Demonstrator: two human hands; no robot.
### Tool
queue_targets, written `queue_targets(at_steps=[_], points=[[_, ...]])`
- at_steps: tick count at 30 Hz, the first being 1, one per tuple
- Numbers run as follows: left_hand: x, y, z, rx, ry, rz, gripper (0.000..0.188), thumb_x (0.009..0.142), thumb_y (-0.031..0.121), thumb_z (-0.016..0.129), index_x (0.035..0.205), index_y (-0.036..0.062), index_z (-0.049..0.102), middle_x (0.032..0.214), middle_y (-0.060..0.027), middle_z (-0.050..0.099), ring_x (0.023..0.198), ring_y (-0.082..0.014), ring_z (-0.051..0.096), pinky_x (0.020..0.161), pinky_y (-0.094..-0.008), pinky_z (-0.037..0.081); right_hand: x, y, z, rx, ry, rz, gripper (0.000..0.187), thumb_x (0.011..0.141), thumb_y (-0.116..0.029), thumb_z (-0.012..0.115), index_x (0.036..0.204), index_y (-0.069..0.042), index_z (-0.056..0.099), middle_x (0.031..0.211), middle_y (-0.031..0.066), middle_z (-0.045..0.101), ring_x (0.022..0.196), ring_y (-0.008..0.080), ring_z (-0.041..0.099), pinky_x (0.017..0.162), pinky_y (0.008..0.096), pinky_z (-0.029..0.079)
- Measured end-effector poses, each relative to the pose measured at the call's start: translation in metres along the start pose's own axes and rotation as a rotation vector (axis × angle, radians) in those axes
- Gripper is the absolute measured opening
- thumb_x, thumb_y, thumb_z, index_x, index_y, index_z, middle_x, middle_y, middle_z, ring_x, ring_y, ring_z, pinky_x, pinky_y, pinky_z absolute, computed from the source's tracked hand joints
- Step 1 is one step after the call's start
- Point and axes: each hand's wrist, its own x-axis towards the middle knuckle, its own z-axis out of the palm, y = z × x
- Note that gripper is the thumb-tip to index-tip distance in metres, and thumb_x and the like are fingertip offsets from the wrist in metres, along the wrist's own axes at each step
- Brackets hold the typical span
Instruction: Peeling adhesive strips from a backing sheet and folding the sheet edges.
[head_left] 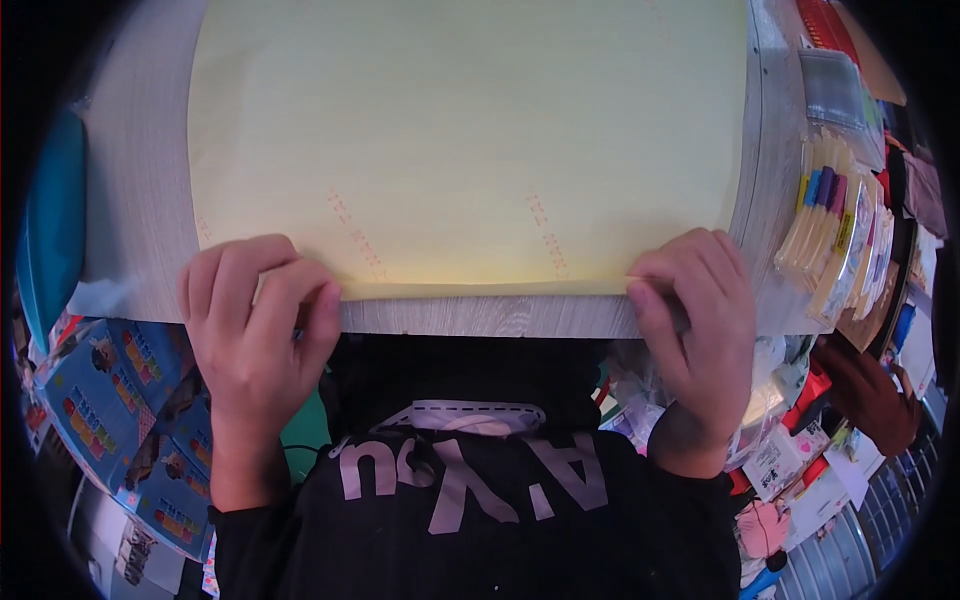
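A large pale yellow sheet of paper (465, 150) with faint rows of red print covers most of the table. Its near edge runs just inside the table's front edge and looks slightly turned up or folded. My left hand (255, 310) is closed, thumb against curled fingers, on the sheet's near left corner. At the near right corner my right hand (700, 310) pinches the same edge between thumb and fingers. Between both hands the edge stretches nearly straight. The fingertips under the paper are partly hidden.
The wood-grain table (480, 317) ends close to my body. On its right lie bagged bundles of pale sticks with coloured tips (825, 215) and a clear pouch (835, 85). A teal object (55, 230) stands at the left; blue printed boxes (120, 400) sit below.
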Motion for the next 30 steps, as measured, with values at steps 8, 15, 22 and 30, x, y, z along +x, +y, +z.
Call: queue_targets(at_steps=[8, 15, 22, 30], points=[[0.036, -0.02, 0.007, 0.108, 0.031, 0.072, 0.011, 0.079, 0.011, 0.069, 0.087, 0.0077, 0.062, 0.092, -0.006, 0.059, 0.089, -0.0262, 0.057, 0.082, -0.0373, 0.041, 0.024, 0.006, 0.0, 0.064, 0.017, 0.077, 0.011, 0.082, -0.009, 0.066, 0.086, -0.003, 0.057, 0.079, 0.0104, 0.056, 0.074, 0.0318, 0.053, 0.069, 0.0396, 0.041], [0.052, -0.015, 0.01, 0.161, 0.118, 0.141, 0.01, 0.081, 0.011, 0.068, 0.089, 0.0077, 0.064, 0.089, -0.0059, 0.06, 0.088, -0.0256, 0.058, 0.085, -0.0374, 0.041, 0.034, 0.011, 0.0, 0.136, 0.05, 0.104, 0.007, 0.084, -0.007, 0.063, 0.086, -0.003, 0.057, 0.08, 0.0105, 0.058, 0.077, 0.0324, 0.055, 0.071, 0.0386, 0.042], [0.064, 0.024, 0.019, -0.071, 0.008, 0.146, 0.013, 0.083, 0.007, 0.064, 0.095, 0.0035, 0.066, 0.082, -0.0099, 0.058, 0.08, -0.0278, 0.056, 0.076, -0.0374, 0.042, 0.037, 0.01, 0.001, 0.261, -0.004, 0.138, 0.006, 0.09, -0.004, 0.06, 0.092, 0.002, 0.06, 0.082, 0.0058, 0.056, 0.075, 0.0135, 0.052, 0.069, 0.0242, 0.041], [0.068, 0.025, 0.025, -0.148, -0.037, 0.106, 0.009, 0.087, 0.007, 0.058, 0.092, 0.0017, 0.063, 0.077, -0.011, 0.053, 0.072, -0.0284, 0.05, 0.07, -0.0376, 0.039, 0.031, 0.014, -0.004, 0.39, -0.048, 0.252, 0.012, 0.094, 0.0, 0.053, 0.105, 0.001, 0.059, 0.083, -0.0019, 0.05, 0.072, 0.0049, 0.043, 0.065, 0.0183, 0.035]])
